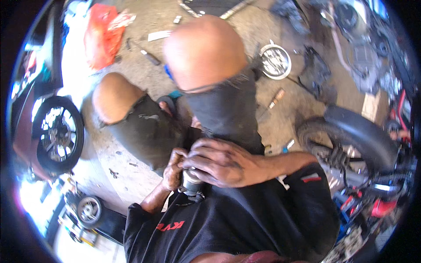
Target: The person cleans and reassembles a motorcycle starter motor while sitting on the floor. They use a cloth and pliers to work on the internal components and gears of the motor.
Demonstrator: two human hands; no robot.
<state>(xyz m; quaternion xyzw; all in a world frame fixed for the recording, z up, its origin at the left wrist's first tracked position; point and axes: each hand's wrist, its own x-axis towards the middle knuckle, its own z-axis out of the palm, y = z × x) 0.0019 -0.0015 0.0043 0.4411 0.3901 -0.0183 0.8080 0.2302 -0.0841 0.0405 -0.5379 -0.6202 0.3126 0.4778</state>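
Held part: small grey metal cylinder (191, 180) with dark fittings at its lower end, carburetor-like; in both hands, just in front of the shirt. Clock directions below run from it.
Right hand (221, 162): reaches in from 3 o'clock, fingers curled over the top of the cylinder.
Left hand (175, 168): at 10 o'clock, against the part's side, fingers bent and pinching near its top; exact contact hidden behind the right fingers.
Hands vs each other: close together, fingers meeting at the top.
Shirt (245, 219): black; red lettering on the front, partly lost in folds. Small red tag-like mark on the sleeve at 3 o'clock.
Trousers (223, 109): dark, torn open at both knees.
Screwdrivers: dark-handled one (151, 58) near 11 o'clock; orange-brown-handled one (276, 98) between 1 and 2, both on the floor (131, 153).
Round white-rimmed item (275, 61): 1 o'clock, shiny inside; headlight or tray, can't tell.
Red plastic bag (103, 39): 11 o'clock, any print unreadable.
Spoked wheel (56, 133): near 10 o'clock, black tyre.
Motorcycle wheel (313, 131): between 2 and 3, under a black fender (362, 129).
Wooden block (371, 106): 2 o'clock.
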